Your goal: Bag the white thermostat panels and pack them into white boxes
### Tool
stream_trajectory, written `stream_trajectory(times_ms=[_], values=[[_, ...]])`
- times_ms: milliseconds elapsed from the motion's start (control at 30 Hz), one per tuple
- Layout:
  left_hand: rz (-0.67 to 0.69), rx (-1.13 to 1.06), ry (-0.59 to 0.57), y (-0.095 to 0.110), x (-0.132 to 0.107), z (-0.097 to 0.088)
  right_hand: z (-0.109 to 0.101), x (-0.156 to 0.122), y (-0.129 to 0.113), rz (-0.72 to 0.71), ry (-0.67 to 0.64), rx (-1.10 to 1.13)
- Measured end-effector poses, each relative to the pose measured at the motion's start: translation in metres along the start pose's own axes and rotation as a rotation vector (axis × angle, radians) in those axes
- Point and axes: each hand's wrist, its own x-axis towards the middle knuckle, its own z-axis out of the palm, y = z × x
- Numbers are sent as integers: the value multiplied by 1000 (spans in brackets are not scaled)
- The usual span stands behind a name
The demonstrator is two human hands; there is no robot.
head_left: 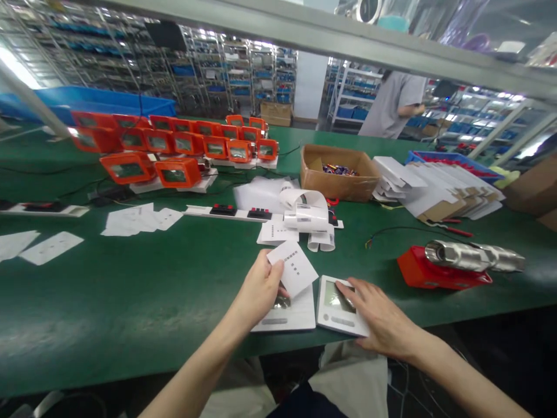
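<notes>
My left hand (260,288) pinches a small white label sheet (295,267) and holds it just above a white panel device (291,316) lying at the front edge of the green table (143,290). My right hand (376,316) rests flat on a second white panel device (337,305) with a grey screen, fingers stretched over the screen. The two devices lie side by side.
Behind my hands lie rolled label strips (308,217) and loose white sheets (139,219). Rows of orange devices (174,145) stand at the back left. A cardboard box (337,174), stacked flat cartons (435,188) and a red tool with a metal cylinder (456,264) sit to the right. A person (394,104) stands beyond.
</notes>
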Motion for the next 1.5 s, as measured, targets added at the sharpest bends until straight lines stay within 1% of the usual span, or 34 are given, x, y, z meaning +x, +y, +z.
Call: stream_trajectory(times_ms=[67, 100, 133, 200, 267, 300, 367, 433, 500, 567, 600, 633, 667, 733, 767, 800, 867, 933, 967, 1000, 1033, 1067, 1100, 1133, 1167, 1200, 1233, 1267, 1300, 1433, 1500], values=[[34, 27, -38, -4, -5, 8, -10, -7, 6, 34, -8, 126], [42, 27, -46, -6, -7, 13, -17, -10, 10, 61, -11, 233], [41, 29, -45, -9, -10, 18, -25, -12, 14, 91, -14, 372], [12, 48, -47, -12, -14, 30, -37, -17, 24, 134, -5, 717], [-11, 75, -58, -14, -19, 47, -42, -18, 33, 154, 21, 1058], [-7, 96, -62, -14, -21, 56, -43, -18, 35, 157, 36, 1187], [20, 130, -73, -13, -24, 74, -42, -14, 34, 154, 70, 1322], [38, 140, -91, -12, -26, 90, -41, -7, 26, 123, 84, 1310], [38, 111, -119, -10, -27, 100, -41, -1, 14, 75, 86, 1222], [71, 61, -130, -9, -29, 104, -40, 4, 2, 53, 116, 1048], [89, 0, -157, -8, -29, 104, -38, 6, -2, 58, 157, 915], [99, -89, -212, -8, -30, 102, -36, 6, -5, 71, 206, 759], [96, -200, -298, -7, -30, 99, -33, 6, -7, 84, 252, 596], [45, -419, -498, -5, -31, 92, -28, 4, -8, 80, 313, 311], [9, -488, -554, -5, -31, 89, -26, 3, -8, 61, 331, 208], [-29, -518, -560, -5, -31, 86, -25, 1, -9, 36, 346, 125], [-101, -526, -491, -6, -31, 82, -26, 0, -11, -21, 381, 1], [-153, -530, -438, -8, -31, 80, -30, -2, -14, -78, 383, -52], [-156, -536, -424, -10, -31, 80, -33, -2, -16, -92, 387, -36], [-141, -542, -413, -11, -32, 79, -35, -3, -17, -75, 415, 20], [-115, -549, -403, -13, -33, 79, -36, -3, -18, -22, 475, 130], [-83, -555, -397, -14, -34, 78, -36, -4, -18, 52, 551, 300], [-48, -561, -401, -16, -35, 76, -36, -5, -17, 132, 608, 527], [-19, -560, -425, -16, -36, 75, -34, -6, -16, 196, 617, 786], [1, -544, -468, -16, -38, 73, -32, -7, -14, 232, 569, 1037], [17, -512, -517, -16, -39, 71, -29, -8, -12, 233, 484, 1241], [35, -465, -557, -15, -40, 68, -27, -9, -10, 215, 390, 1378], [60, -403, -579, -13, -40, 66, -25, -10, -9, 200, 324, 1445], [93, -327, -575, -12, -40, 63, -24, -11, -9, 195, 302, 1458], [243, 8, -406, -2, -36, 56, -28, -14, -13, 198, 359, 1280], [255, 107, -389, 2, -34, 55, -29, -14, -14, 164, 354, 1194]])
